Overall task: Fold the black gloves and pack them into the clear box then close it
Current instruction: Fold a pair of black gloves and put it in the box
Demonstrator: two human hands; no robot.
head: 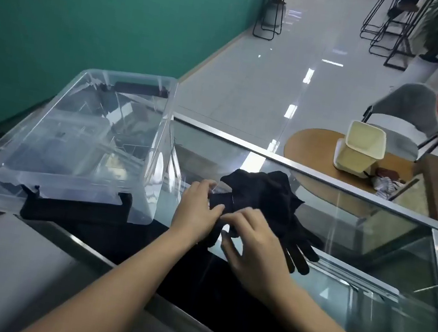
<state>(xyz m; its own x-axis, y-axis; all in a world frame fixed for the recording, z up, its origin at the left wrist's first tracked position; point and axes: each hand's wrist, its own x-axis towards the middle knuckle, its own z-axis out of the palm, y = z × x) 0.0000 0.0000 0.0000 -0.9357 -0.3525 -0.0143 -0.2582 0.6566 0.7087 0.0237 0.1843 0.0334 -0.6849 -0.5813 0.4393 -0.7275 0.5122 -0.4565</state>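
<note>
The black gloves [261,197] lie in a loose heap on the glass counter [359,226], with one glove's fingers [298,254] spread toward me on the right. My left hand [199,211] grips the cuff end of the heap at its left side. Just to the right, my right hand [251,244] pinches the near edge of the black fabric with its fingertips. The clear box [82,139] stands open at the left of the gloves; black latches show at its far and near ends, and its lid is not visible.
A round wooden table [313,151] beyond the counter carries a cream basket [361,148] on its side and some small cloth items. A grey chair [407,114] stands behind it. Metal stools and a potted plant stand far back. A teal wall runs along the left.
</note>
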